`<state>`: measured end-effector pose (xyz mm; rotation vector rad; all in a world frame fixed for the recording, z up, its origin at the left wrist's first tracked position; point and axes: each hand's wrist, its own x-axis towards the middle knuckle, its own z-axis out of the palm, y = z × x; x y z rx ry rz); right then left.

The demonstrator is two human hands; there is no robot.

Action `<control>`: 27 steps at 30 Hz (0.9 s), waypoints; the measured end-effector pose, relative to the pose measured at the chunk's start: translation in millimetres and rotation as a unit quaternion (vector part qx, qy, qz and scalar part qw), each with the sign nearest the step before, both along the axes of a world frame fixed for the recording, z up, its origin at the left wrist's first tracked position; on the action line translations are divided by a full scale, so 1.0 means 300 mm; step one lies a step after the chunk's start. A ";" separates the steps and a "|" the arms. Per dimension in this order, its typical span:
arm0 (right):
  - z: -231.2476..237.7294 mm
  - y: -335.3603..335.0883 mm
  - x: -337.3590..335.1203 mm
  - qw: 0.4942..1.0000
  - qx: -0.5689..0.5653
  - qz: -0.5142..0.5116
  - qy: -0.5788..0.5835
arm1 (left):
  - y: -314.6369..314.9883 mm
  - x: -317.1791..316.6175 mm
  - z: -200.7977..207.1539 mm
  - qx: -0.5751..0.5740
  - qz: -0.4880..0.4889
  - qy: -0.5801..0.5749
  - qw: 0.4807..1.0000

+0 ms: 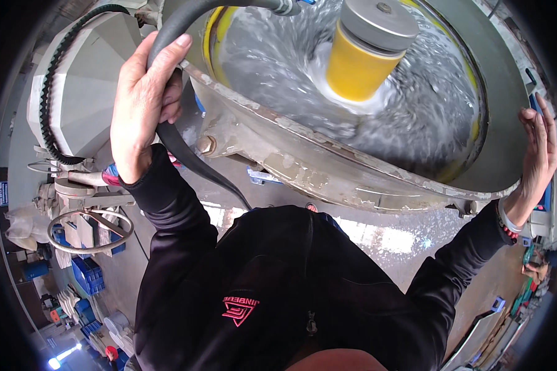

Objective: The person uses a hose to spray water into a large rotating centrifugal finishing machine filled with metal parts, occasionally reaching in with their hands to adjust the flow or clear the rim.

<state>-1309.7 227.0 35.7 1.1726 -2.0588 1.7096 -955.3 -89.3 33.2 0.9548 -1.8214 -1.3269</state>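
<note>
Left hand (143,93) closed round a smooth, dark rubber hose (195,162), thumb laid along it, at the near-left edge of a large round tub (328,157). The hose arches over the rim and ends above the contents in a ribbed metal clamp (286,6); its lower run drops outside the wall toward the floor. Right hand (539,145) holds nothing visible: fingers raised and slightly bent, beside the right end of the rim; contact cannot be told. Tub metal is scuffed, paint chipped, with a yellow lining (221,43) inside. Contents: grey, glossy, motion-blurred mass (272,74) swirling around a yellow cylinder with a flat grey cap (380,23), which blocks part of the far surface. Left side: faceted pale drum (96,80) with a black toothed belt (46,93), spoked handwheel (90,250), blue crate (88,275). Floor (377,238) wet-looking, white-speckled.
</note>
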 end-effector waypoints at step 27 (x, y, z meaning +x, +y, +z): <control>-0.014 -0.008 0.015 0.999 0.007 -0.034 -0.022 | -0.007 0.008 0.002 0.010 -0.007 -0.005 1.000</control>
